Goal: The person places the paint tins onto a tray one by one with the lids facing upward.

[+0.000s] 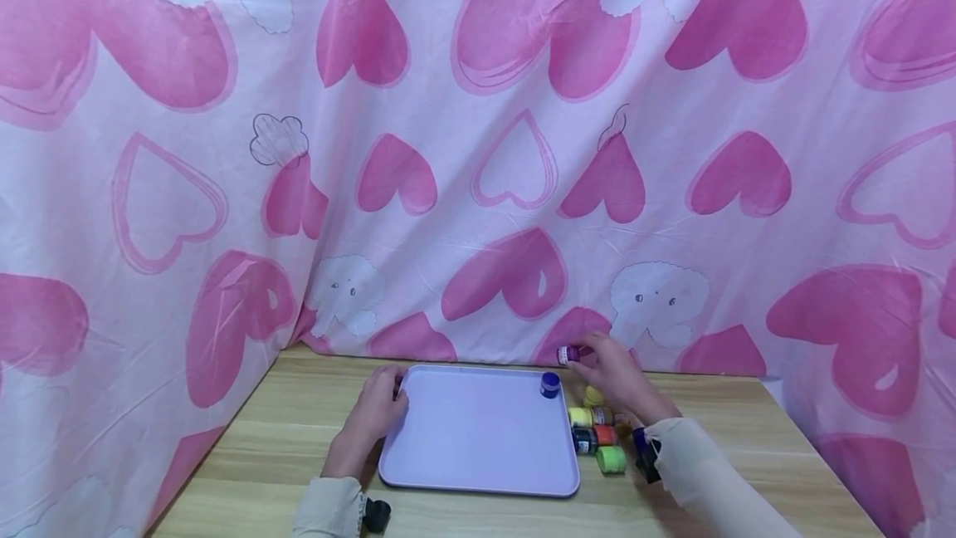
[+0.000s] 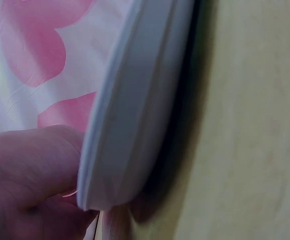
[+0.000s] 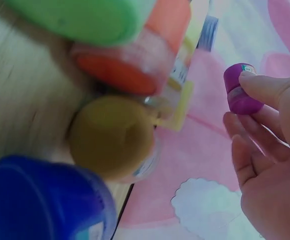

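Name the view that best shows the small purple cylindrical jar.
The right wrist view: the small purple cylindrical jar appears larger there, held by the right hand and only partly covered. The head view shows it tiny, white label visible, one side hidden by fingers. The left wrist view misses it.

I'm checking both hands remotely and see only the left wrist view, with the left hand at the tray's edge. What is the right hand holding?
Observer: The right hand holds a small purple jar between thumb and fingers.
Operator: My view shows only the tray's edge. What is on top?
Observer: In the head view, a dark blue jar is on the tray, near its far right corner.
Operator: And to the right of the tray?
Observer: More jars, among them a bright green jar and an orange-red jar.
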Motion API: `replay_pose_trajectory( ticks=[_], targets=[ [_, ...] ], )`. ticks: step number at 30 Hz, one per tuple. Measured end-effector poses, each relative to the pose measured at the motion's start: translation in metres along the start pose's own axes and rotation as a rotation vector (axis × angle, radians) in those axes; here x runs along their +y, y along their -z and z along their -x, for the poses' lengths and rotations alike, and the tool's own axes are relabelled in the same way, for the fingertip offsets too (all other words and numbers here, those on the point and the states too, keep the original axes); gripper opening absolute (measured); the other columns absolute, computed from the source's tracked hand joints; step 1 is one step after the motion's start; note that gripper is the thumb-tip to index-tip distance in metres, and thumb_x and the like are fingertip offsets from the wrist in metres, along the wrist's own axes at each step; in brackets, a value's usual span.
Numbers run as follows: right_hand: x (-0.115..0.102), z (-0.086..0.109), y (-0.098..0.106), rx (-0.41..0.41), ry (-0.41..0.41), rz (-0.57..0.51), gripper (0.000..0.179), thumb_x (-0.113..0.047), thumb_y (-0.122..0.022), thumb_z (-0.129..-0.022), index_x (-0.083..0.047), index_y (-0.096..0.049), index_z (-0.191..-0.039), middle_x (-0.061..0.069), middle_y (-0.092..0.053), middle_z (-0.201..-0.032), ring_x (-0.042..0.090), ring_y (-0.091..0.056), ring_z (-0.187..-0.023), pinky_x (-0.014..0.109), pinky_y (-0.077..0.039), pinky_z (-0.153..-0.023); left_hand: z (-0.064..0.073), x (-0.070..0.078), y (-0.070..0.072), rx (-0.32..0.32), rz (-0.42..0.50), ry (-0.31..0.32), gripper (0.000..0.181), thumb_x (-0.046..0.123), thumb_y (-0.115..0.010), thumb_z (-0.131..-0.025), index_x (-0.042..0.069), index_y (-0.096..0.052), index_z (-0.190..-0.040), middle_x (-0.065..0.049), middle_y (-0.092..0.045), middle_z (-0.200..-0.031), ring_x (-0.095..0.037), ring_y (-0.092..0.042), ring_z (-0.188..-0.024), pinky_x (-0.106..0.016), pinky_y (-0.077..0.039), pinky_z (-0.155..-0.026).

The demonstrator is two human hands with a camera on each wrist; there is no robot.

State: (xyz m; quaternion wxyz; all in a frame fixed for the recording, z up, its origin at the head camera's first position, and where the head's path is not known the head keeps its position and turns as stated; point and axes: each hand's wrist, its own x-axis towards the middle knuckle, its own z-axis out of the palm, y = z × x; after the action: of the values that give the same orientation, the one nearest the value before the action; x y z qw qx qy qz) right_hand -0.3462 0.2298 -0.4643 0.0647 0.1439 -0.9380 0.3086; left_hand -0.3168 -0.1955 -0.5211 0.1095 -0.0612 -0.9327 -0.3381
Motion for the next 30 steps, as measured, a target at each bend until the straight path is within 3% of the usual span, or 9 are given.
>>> replay_pose_trajectory(
  ticks=[12,21,26,30],
  targets=[
    [-0.021,0.001,-0.008,-0.020,0.024,-0.015,0.046,-0.017,-0.083,-0.096,-0.014,-0.070,-0.140,0.003,-0.069,-0.128,0.022,-0.072,-0.112,0.039,-0.066,-0.093,-0.001,0.001,0.000,-0.019,0.008,0.018,0.036,-0.002,-0.068,-0.096,-0.010,-0.066,-0.132,-0.020,-0.069,-0.114,-0.028,-0.067,-0.102,-0.050,-0.061,-0.096],
    [-0.033,-0.002,-0.019,-0.071,0.120,0.024,0.041,-0.012,-0.081,-0.097,-0.012,-0.072,-0.137,0.002,-0.068,-0.127,0.020,-0.070,-0.114,0.038,-0.065,-0.095,-0.003,0.000,0.000,-0.040,0.019,0.048,0.036,-0.003,-0.068,-0.097,-0.009,-0.066,-0.133,-0.019,-0.068,-0.116,-0.027,-0.067,-0.102,-0.050,-0.061,-0.097],
    [-0.039,-0.002,-0.027,-0.103,0.139,0.049,0.039,-0.008,-0.080,-0.097,-0.011,-0.073,-0.135,0.002,-0.068,-0.122,0.021,-0.070,-0.114,0.041,-0.065,-0.097,-0.003,0.000,0.000,-0.033,0.024,0.037,0.036,-0.003,-0.068,-0.096,-0.010,-0.067,-0.132,-0.019,-0.069,-0.114,-0.027,-0.067,-0.100,-0.049,-0.062,-0.095],
    [-0.043,-0.004,-0.036,-0.108,0.209,0.104,0.037,-0.007,-0.081,-0.096,-0.009,-0.074,-0.132,0.004,-0.070,-0.121,0.022,-0.069,-0.112,0.043,-0.064,-0.097,-0.002,0.000,0.000,-0.027,0.035,0.028,0.037,-0.004,-0.068,-0.095,-0.010,-0.067,-0.132,-0.019,-0.068,-0.114,-0.027,-0.066,-0.099,-0.048,-0.061,-0.093]
  ],
)
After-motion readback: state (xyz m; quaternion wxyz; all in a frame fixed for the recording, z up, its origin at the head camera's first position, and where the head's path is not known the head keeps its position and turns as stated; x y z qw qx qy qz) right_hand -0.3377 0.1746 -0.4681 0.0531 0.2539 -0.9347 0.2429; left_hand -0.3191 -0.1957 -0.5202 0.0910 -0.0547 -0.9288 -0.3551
